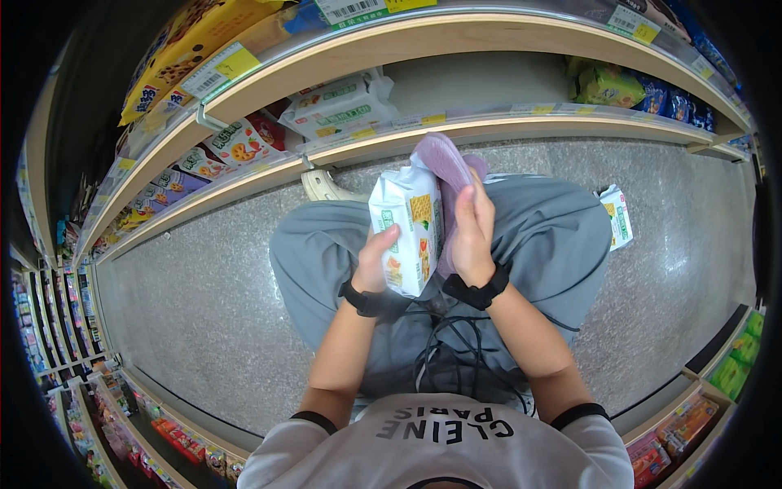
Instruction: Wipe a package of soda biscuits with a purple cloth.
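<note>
- Speckled grey floor [204, 301] spreads below wooden shelving [489, 37] at twelve o'clock.
- White snack pack [411, 232], twelve o'clock from the shirt [366, 440], looks light, slick and crushable; its long sides seem safest to hold.
- Left hand [375, 257] clasps its eight-o'clock side; right hand [472, 236] closes around purple cloth [444, 161] at three o'clock.

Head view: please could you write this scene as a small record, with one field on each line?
Left hand: holds white pack by its left side
Right hand: holds purple cloth at the pack's right side
Wrists: a black band on each
Floor: second pack beside the right knee
Lower shelf: shelf packs, white; green pack and blue packs farther right
</note>
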A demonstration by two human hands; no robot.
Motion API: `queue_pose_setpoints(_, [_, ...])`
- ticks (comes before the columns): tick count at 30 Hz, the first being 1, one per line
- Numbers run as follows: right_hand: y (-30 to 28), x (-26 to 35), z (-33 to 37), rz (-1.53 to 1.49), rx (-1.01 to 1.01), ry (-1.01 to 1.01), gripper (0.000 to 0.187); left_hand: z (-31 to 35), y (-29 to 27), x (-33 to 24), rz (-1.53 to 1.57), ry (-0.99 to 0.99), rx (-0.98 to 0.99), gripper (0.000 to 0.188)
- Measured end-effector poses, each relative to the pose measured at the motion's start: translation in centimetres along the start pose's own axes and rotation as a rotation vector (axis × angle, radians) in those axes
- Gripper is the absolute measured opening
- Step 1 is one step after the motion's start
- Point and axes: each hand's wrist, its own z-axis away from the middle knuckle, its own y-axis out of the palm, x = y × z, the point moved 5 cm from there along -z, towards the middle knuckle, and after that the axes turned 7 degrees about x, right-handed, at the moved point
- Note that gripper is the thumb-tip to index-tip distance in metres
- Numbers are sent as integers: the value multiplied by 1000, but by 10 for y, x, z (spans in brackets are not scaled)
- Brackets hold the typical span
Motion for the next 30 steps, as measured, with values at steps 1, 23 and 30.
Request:
queue_pose_setpoints(1, [1, 13, 0, 112, -11, -141, 48, 0, -1, -2, -17, 17, -8, 62])
queue_pose_setpoints(23, [2, 28, -3, 323, 184, -203, 40, -13, 23, -12, -294, 40, 105, 94])
queue_pose_setpoints(30, [3, 31, -6, 297, 179, -223, 40, -13, 21, -16, -314, 134, 141, 102])
